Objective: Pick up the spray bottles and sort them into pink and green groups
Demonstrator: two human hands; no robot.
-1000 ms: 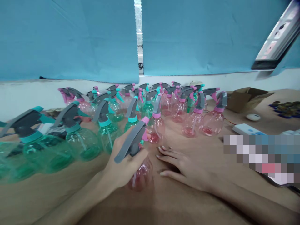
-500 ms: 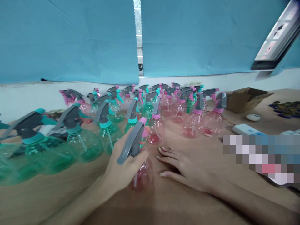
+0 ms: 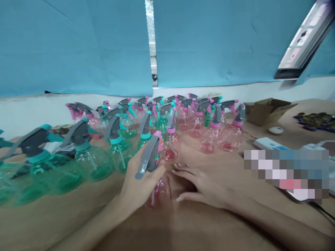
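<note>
My left hand (image 3: 142, 177) is wrapped round the neck of a pink spray bottle (image 3: 161, 191) with a grey and pink trigger head, near the front middle of the table. To its right, my right hand (image 3: 201, 183) rests low over the tabletop with fingers spread, holding nothing. Just behind the two hands stands another pink spray bottle (image 3: 171, 144). A green spray bottle (image 3: 121, 153) with a turquoise collar is close to the left of my left hand.
More green bottles (image 3: 96, 162) line the left side, and several pink and green ones fill the back. An open cardboard box (image 3: 267, 111), a white mouse (image 3: 275, 130), a power strip (image 3: 269, 143) and a pixelated device lie at right.
The view has shifted slightly. My left hand keeps its grip on the pink bottle. The fingers of my right hand have drawn together a little, with the thumb apart.
</note>
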